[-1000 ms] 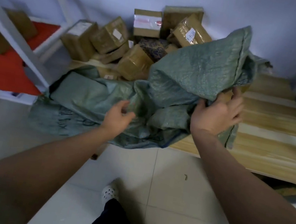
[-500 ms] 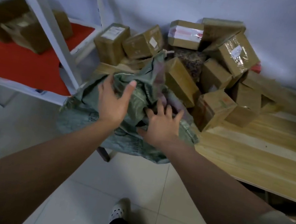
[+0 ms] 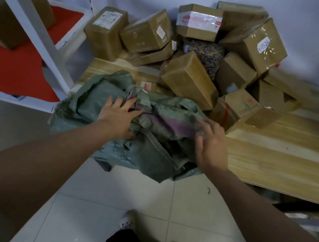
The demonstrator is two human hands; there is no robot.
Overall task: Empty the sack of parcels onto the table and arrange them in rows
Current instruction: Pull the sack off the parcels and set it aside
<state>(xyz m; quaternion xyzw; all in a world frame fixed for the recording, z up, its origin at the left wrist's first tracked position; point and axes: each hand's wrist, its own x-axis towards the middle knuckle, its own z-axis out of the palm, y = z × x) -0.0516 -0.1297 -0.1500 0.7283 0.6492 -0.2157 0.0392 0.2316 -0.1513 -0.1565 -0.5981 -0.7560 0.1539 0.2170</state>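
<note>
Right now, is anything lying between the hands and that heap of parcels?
Yes: the crumpled green sack lies on the table's near corner, under both hands, in front of the parcels heaped by the wall.

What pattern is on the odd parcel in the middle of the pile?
Dark blue with a gold paisley-like print, patterned parcel; head view.

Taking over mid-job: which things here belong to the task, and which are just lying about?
Job: sack, crumpled under left hand and right hand; parcels heaped on table.
Lying about: shelf, boxes on it.
</note>
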